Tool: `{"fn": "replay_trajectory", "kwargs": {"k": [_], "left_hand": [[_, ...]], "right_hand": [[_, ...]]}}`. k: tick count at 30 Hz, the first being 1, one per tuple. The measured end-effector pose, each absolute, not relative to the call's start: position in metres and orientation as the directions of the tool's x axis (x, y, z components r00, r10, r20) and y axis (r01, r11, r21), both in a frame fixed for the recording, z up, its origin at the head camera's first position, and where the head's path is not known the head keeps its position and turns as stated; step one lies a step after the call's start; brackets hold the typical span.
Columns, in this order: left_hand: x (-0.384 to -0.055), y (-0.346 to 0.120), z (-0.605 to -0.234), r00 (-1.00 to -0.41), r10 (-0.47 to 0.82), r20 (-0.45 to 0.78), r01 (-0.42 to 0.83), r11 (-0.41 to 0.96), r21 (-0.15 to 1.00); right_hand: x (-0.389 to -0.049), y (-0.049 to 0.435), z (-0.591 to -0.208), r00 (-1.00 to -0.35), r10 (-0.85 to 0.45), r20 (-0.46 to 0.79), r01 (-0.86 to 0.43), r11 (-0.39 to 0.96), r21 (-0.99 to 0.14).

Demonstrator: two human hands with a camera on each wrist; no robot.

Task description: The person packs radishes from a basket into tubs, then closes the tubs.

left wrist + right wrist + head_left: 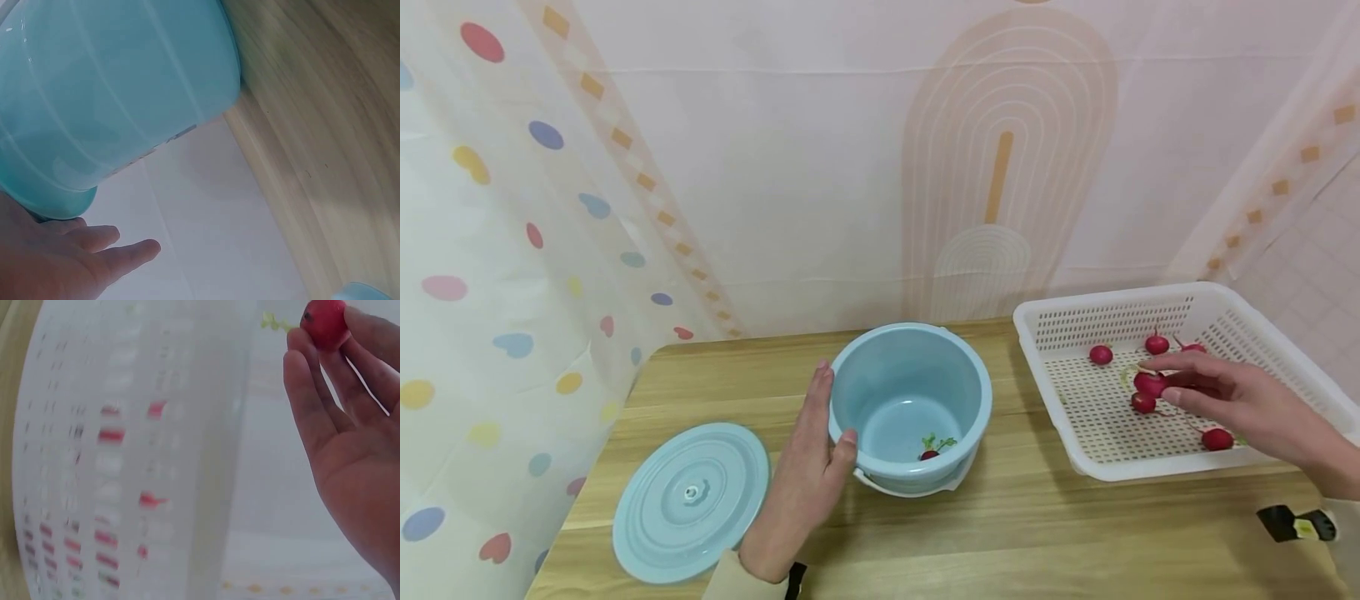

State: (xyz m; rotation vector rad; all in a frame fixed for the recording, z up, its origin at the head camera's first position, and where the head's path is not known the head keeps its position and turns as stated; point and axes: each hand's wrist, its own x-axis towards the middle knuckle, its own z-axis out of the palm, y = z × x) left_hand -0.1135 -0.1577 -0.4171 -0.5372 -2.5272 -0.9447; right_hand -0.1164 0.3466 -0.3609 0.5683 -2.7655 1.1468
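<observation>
My right hand (1247, 400) pinches a red radish (326, 325) between thumb and fingertips, its pale green leaf stub sticking out. In the head view this hand is over the white plastic basket (1056, 417), where several other radishes (1217, 439) lie on the slotted bottom. My left hand (808, 467) rests against the left side of a light blue bucket (910, 333), fingers straight and thumb at the rim. Inside the bucket, one leafy radish (929, 455) lies on the bottom near the front. The left wrist view shows the bucket's outer wall (119, 81) above the extended fingers.
A round light blue lid (692, 500) lies flat on the wooden table (1000, 542), left of the bucket. The bucket's white handle (910, 493) hangs down at its front. Behind the table hangs a patterned curtain (820, 192).
</observation>
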Motion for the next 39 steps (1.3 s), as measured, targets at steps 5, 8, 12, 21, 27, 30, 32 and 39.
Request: {"fn": "replay_trajectory", "kwargs": {"k": [5, 8, 12, 21, 27, 30, 32, 39], "left_hand": [[-0.113, -0.158, -0.417, -0.853, 0.215, 0.475, 0.472, 0.705, 0.530], [-0.114, -0.158, -0.417, -0.855, 0.215, 0.473, 0.470, 0.705, 0.530], [-0.114, -0.158, -0.416, -0.851, 0.217, 0.478, 0.475, 0.705, 0.526], [-0.114, -0.159, -0.416, -0.847, 0.222, 0.483, 0.484, 0.697, 0.528], [-0.114, -0.159, -0.417, -0.838, 0.228, 0.496, 0.499, 0.688, 0.527], [-0.115, -0.159, -0.417, -0.837, 0.229, 0.497, 0.499, 0.691, 0.522], [-0.115, -0.158, -0.417, -0.838, 0.228, 0.495, 0.497, 0.693, 0.523], [-0.114, -0.159, -0.416, -0.839, 0.226, 0.494, 0.494, 0.696, 0.521]], "right_hand": [[-0.109, 0.332, -0.354, -0.937, -0.260, 0.234, -0.349, 0.635, -0.689], [-0.106, 0.323, -0.350, -0.936, -0.251, 0.247, -0.351, 0.610, -0.711], [-0.103, 0.313, -0.345, -0.933, -0.238, 0.269, -0.359, 0.590, -0.723], [-0.095, 0.286, -0.337, -0.904, -0.226, 0.364, -0.428, 0.501, -0.752], [-0.090, 0.264, -0.329, -0.882, -0.200, 0.426, -0.469, 0.455, -0.757], [-0.089, 0.254, -0.326, -0.863, -0.211, 0.458, -0.503, 0.437, -0.746], [-0.089, 0.247, -0.325, -0.849, -0.231, 0.475, -0.528, 0.410, -0.744], [-0.093, 0.220, -0.330, -0.796, -0.257, 0.548, -0.603, 0.265, -0.752]]}}
